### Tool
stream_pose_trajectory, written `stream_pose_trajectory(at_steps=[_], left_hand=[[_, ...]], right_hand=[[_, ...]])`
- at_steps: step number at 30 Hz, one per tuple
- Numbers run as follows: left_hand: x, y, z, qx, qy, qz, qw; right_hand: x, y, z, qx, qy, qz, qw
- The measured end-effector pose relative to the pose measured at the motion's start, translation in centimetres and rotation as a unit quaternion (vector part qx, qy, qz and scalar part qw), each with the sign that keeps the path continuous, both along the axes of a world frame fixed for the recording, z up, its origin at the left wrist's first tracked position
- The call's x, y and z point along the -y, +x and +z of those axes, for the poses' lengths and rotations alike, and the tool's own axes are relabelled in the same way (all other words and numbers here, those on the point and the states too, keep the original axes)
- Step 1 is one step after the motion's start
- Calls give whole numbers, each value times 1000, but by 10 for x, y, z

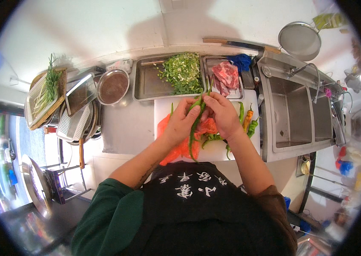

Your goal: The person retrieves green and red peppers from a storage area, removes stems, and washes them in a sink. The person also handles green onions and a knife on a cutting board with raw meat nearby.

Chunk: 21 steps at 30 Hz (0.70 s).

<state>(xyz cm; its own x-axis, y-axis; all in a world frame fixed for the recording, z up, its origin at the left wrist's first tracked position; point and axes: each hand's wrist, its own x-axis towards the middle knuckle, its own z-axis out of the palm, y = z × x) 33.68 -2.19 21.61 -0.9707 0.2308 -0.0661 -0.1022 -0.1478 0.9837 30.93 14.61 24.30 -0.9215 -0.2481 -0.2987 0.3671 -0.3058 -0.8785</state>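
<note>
Over a white cutting board (249, 144), my left hand (184, 119) and my right hand (223, 114) meet, fingers closed on long green chili peppers (193, 135). The stems point away from me, and one long tip hangs down toward my apron. How many peppers are in each hand is hard to make out. Beneath my hands an orange-red plastic bag (174, 151) lies crumpled on the board. More green chili peppers (253, 127) and an orange-yellow pepper (247, 119) rest by my right wrist. My forearms partly cover the bag and the loose peppers.
Behind the board stand a metal tray (146, 87) with chopped greens (182, 70) and a smaller tray with raw meat (226, 76). A steel bowl (113, 86) of dark reddish-brown contents sits left. Baskets (40, 104) lie farther left; a double sink (291, 112) is right.
</note>
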Motion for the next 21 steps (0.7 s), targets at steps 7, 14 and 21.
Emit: stream_pose_trajectory(at_steps=[7, 14, 21], left_hand=[[41, -27, 44, 39, -156, -117, 980], [54, -16, 5, 119, -222, -134, 958], [60, 7, -17, 208, -142, -196, 948]], right_hand=[[7, -5, -29, -137, 114, 4, 984], [14, 14, -84, -231, 306, -44, 923], [1, 50, -86, 98, -147, 57, 983]])
